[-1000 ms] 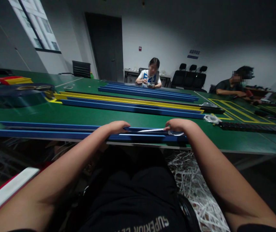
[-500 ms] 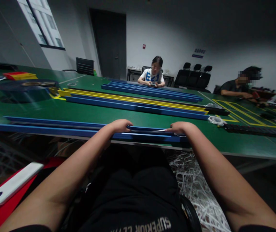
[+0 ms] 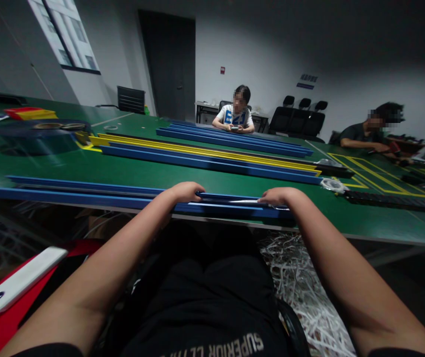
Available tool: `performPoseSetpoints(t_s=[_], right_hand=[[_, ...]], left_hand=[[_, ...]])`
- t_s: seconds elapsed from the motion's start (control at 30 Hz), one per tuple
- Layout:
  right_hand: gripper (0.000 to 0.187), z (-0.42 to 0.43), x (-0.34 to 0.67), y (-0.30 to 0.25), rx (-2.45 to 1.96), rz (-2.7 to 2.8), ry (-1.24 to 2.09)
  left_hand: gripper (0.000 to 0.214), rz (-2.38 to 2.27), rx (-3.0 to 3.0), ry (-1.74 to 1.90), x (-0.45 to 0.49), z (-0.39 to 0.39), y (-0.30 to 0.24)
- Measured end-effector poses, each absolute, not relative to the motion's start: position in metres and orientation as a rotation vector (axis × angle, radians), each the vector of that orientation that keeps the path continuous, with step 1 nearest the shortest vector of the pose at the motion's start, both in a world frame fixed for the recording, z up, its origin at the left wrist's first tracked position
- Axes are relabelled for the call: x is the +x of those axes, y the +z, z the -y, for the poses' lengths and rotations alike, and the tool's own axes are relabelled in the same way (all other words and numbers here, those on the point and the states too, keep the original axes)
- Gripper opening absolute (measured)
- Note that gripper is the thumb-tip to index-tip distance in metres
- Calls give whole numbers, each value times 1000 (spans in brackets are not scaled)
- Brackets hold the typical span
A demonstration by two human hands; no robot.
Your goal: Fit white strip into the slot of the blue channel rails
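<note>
A long blue strip (image 3: pixel 86 199) lies along the near edge of the green table (image 3: pixel 141 173). My left hand (image 3: pixel 185 191) rests on it near the middle, fingers curled down over its far side. My right hand (image 3: pixel 279 196) sits near the strip's right end, fingers closed in a pinch on a thin white strip (image 3: pixel 244 201) that runs between the two hands. A second blue strip (image 3: pixel 78 184) lies just behind the first.
More blue and yellow strips (image 3: pixel 205 153) lie across the table's middle. A dark tape roll (image 3: pixel 41 136) stands at the left, a clear tape roll (image 3: pixel 332 184) at the right. Two other people sit at the far side. Shredded white paper (image 3: pixel 301 287) covers the floor; a white phone (image 3: pixel 19 278) lies at my left.
My hands have stayed on the blue strip. The white strip between them looks shorter and flatter than a second ago. The view has shifted slightly.
</note>
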State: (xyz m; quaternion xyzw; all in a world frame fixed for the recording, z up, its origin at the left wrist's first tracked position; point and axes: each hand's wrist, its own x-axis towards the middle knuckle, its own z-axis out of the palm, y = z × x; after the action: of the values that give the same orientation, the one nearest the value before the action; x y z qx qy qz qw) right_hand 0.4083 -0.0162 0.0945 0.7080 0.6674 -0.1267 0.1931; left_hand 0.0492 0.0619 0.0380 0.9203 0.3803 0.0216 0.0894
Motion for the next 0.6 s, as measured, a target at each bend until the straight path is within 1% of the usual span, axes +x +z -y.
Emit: performPoseSetpoints(t_s=[0.1,0.27,0.47,0.6], right_hand=[[54,14,400,92,1884,-1817,-384],[62,4,395,75,1950,-1693,-266],[57,-2,397,64,1983,-1677,-248],[49,0,392,65,1999,-1669,-245]], left_hand=[[39,-1141,2736,57,49,-61,39],[39,-1124,2738,66,49,-61,38],[41,-1147,2733,55,49,-62,38],[41,-1130,2733,54,49,-62,38]])
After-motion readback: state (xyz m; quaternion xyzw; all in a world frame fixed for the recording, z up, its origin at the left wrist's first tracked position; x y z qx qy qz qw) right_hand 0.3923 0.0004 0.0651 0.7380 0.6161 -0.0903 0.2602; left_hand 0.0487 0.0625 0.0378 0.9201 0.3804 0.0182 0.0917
